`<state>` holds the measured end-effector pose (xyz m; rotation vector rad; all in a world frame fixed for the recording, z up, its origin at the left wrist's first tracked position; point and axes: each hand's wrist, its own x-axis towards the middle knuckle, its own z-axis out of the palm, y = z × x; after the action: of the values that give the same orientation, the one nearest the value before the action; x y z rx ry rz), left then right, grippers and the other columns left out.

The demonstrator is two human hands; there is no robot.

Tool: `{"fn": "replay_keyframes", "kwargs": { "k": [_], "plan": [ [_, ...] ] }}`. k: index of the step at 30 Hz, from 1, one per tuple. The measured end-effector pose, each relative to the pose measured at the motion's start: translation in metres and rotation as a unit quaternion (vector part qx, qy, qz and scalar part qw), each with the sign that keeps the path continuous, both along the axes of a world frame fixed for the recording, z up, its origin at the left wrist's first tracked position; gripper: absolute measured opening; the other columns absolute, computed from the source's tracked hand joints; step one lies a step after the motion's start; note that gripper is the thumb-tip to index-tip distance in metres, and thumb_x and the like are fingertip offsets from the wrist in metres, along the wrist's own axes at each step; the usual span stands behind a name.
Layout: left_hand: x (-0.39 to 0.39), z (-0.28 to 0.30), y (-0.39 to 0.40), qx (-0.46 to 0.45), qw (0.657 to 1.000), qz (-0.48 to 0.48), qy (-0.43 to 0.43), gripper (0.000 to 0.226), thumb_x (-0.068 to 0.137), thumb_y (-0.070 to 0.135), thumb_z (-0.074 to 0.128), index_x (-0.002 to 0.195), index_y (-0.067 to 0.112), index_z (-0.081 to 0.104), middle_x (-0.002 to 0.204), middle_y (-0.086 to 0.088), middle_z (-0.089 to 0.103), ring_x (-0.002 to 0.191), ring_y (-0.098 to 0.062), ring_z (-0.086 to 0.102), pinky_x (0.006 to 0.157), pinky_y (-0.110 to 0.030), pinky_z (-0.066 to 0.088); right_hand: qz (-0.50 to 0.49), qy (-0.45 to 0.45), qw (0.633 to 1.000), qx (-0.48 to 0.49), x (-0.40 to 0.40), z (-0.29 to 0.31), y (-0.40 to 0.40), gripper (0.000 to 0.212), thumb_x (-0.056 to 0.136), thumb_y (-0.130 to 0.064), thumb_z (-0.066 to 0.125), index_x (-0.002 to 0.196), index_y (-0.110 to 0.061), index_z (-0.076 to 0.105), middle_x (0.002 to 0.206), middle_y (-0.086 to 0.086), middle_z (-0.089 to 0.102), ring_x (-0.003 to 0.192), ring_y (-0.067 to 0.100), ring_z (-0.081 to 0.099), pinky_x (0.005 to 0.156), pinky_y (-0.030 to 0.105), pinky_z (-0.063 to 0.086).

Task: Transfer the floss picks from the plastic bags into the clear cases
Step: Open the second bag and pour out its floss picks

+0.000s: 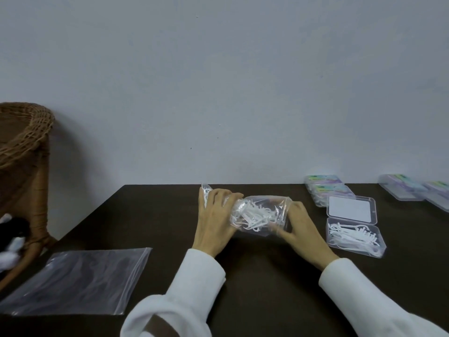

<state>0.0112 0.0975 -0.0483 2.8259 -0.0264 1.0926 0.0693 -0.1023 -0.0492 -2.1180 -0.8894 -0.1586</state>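
Here no label text is legible. Left hand (215,215) and right hand (300,228) grip floss-pick bag (261,212), long axis left-right, beside open clear case (352,226).

Wicker chair (26,152) (far left), dark table (267,288).

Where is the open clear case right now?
In the head view, the open case sits on the table's right side, just right of the right hand, in front of the closed cases.

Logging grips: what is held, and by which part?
Both hands hold the bag of floss picks: left hand at its left end, right hand at its right end.
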Motion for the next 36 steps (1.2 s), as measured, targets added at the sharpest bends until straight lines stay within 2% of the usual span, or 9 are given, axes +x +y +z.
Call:
{"fn": "replay_keyframes", "kwargs": {
  "k": [4, 7, 10, 13, 18, 22, 27, 33, 36],
  "plan": [
    [0.001, -0.001, -0.001, 0.002, 0.999, -0.009, -0.045, 0.063, 0.063, 0.040, 0.082, 0.118, 0.018, 0.059, 0.115, -0.008, 0.060, 0.111, -0.027, 0.054, 0.097, -0.045, 0.036, -0.031, -0.009, 0.996, -0.087, 0.004, -0.003, -0.001, 0.046, 0.085, -0.044, 0.058, 0.127, -0.030, 0.044, 0.117, -0.008, 0.036, 0.111, 0.011, 0.037, 0.093, 0.022, 0.031],
    [0.002, 0.000, -0.001, 0.011, 0.998, -0.012, -0.062, 0.059, 0.065, 0.037, 0.080, 0.117, 0.019, 0.059, 0.114, -0.008, 0.060, 0.112, -0.025, 0.052, 0.098, -0.051, 0.036, -0.045, -0.051, 0.991, -0.114, 0.006, -0.003, -0.001, 0.038, 0.085, -0.047, 0.057, 0.120, -0.030, 0.054, 0.118, -0.006, 0.044, 0.111, 0.012, 0.038, 0.090, 0.023, 0.024],
    [0.002, -0.001, 0.001, 0.006, 0.998, -0.007, -0.060, 0.055, 0.066, 0.035, 0.077, 0.116, 0.019, 0.059, 0.113, -0.009, 0.061, 0.112, -0.027, 0.052, 0.097, -0.058, 0.039, -0.064, -0.071, 0.990, -0.107, 0.006, -0.003, -0.003, 0.028, 0.084, -0.047, 0.059, 0.109, -0.033, 0.059, 0.107, -0.010, 0.041, 0.107, 0.012, 0.036, 0.088, 0.023, 0.020],
    [0.002, -0.001, 0.005, 0.000, 0.998, 0.005, -0.060, 0.055, 0.066, 0.033, 0.079, 0.115, 0.019, 0.059, 0.112, -0.009, 0.062, 0.109, -0.029, 0.056, 0.095, -0.061, 0.042, -0.044, -0.044, 0.996, -0.061, 0.007, -0.004, -0.003, 0.027, 0.084, -0.038, 0.062, 0.108, -0.026, 0.062, 0.105, -0.009, 0.045, 0.103, 0.009, 0.041, 0.087, 0.020, 0.030],
    [0.001, -0.003, 0.014, -0.049, 0.997, 0.027, -0.058, 0.054, 0.068, 0.031, 0.082, 0.116, 0.018, 0.061, 0.113, -0.008, 0.062, 0.111, -0.028, 0.054, 0.099, -0.061, 0.038, 0.012, -0.031, 0.999, 0.023, 0.010, -0.005, -0.001, 0.015, 0.086, -0.015, 0.064, 0.095, -0.027, 0.059, 0.091, -0.009, 0.058, 0.082, -0.002, 0.054, 0.070, 0.009, 0.040],
    [-0.001, -0.005, 0.020, -0.071, 0.995, 0.044, -0.049, 0.054, 0.069, 0.031, 0.081, 0.117, 0.018, 0.061, 0.115, -0.007, 0.061, 0.113, -0.028, 0.053, 0.106, -0.058, 0.031, 0.005, -0.002, 0.998, 0.060, 0.012, -0.003, -0.003, 0.012, 0.086, -0.016, 0.064, 0.091, -0.027, 0.064, 0.087, -0.011, 0.064, 0.080, 0.002, 0.059, 0.069, 0.004, 0.041],
    [-0.002, -0.003, 0.027, -0.089, 0.993, 0.058, -0.053, 0.053, 0.068, 0.027, 0.082, 0.116, 0.018, 0.061, 0.114, -0.006, 0.060, 0.113, -0.027, 0.051, 0.102, -0.058, 0.035, -0.009, 0.007, 0.999, 0.043, 0.017, -0.003, -0.009, 0.009, 0.087, -0.019, 0.063, 0.090, -0.027, 0.065, 0.079, -0.021, 0.061, 0.078, -0.011, 0.057, 0.068, 0.002, 0.039],
    [-0.005, -0.003, 0.035, -0.097, 0.989, 0.086, -0.076, 0.050, 0.068, 0.025, 0.081, 0.114, 0.017, 0.063, 0.111, -0.006, 0.061, 0.110, -0.027, 0.052, 0.104, -0.058, 0.032, -0.034, 0.059, 0.998, -0.008, 0.027, -0.007, -0.020, 0.007, 0.088, -0.021, 0.062, 0.091, -0.018, 0.067, 0.083, -0.012, 0.062, 0.078, 0.007, 0.057, 0.067, 0.009, 0.038],
    [-0.004, -0.003, 0.035, -0.098, 0.988, 0.088, -0.074, 0.050, 0.068, 0.025, 0.081, 0.114, 0.017, 0.063, 0.111, -0.006, 0.061, 0.111, -0.028, 0.052, 0.106, -0.058, 0.030, -0.024, 0.074, 0.997, -0.025, 0.029, -0.006, -0.026, 0.004, 0.088, -0.021, 0.061, 0.088, -0.023, 0.065, 0.079, -0.014, 0.061, 0.076, 0.004, 0.057, 0.067, 0.005, 0.038]
  ]
}}
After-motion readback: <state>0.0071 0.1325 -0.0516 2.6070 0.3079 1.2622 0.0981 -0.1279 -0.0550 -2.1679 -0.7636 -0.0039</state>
